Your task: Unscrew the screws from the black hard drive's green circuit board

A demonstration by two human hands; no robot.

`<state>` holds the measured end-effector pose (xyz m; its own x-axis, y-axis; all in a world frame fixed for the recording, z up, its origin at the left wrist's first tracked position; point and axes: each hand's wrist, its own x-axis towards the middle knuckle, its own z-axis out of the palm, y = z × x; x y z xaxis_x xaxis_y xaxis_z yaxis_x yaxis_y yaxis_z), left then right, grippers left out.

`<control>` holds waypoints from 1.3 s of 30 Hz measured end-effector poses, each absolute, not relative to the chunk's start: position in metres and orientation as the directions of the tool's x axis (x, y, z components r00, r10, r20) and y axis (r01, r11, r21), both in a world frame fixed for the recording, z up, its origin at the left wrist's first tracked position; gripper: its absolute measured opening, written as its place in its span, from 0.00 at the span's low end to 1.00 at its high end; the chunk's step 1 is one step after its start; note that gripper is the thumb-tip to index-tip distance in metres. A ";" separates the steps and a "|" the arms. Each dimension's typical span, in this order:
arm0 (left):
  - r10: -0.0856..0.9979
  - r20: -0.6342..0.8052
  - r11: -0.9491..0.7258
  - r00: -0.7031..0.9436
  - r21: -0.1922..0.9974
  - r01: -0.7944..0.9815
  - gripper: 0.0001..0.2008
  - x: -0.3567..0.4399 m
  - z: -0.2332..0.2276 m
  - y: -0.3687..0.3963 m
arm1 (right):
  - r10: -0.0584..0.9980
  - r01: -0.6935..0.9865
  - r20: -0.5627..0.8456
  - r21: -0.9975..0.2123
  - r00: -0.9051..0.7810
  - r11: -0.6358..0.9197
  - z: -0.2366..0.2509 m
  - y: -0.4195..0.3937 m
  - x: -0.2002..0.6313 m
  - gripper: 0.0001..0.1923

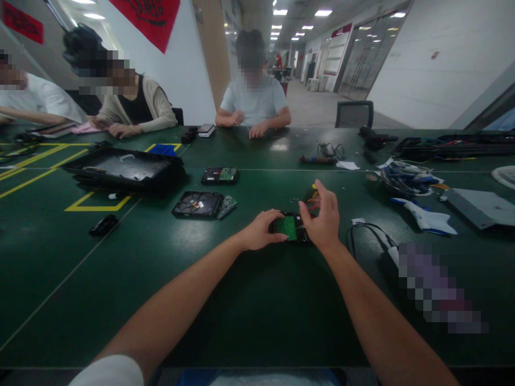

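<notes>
Head view, centre frame: left hand [263, 229] clamped on drive [290, 227], right hand [323, 217] apart above; drive may slide on tabletop [241, 300].

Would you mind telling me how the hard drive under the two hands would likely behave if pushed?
The hard drive looks flat and boxy, so it would probably slide on the table, not roll or tip. Its exposed green board suggests some fragility.

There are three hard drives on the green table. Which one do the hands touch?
The nearest drive, green board up, between left hand and right hand. The opened drive and far drive lie untouched.
</notes>
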<state>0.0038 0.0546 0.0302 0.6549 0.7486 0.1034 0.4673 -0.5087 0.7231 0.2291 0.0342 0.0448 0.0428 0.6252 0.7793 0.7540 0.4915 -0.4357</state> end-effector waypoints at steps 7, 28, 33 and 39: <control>0.752 0.117 -0.511 0.649 0.725 0.462 0.34 0.003 0.024 0.057 | 0.620 0.751 0.784 -0.432 0.038 0.500 0.047 0.033 0.228 0.34; 0.751 0.102 -0.506 0.652 0.724 0.469 0.33 0.002 0.028 0.055 | 0.625 0.747 0.780 -0.432 0.029 0.505 0.047 0.031 0.226 0.34; 0.754 0.102 -0.504 0.649 0.724 0.471 0.34 0.002 0.028 0.055 | 0.630 0.755 0.776 -0.431 0.030 0.494 0.048 0.031 0.226 0.34; 0.744 0.112 -0.519 0.659 0.718 0.464 0.34 0.002 0.028 0.056 | 0.624 0.754 0.781 -0.417 0.013 0.507 0.047 0.032 0.227 0.33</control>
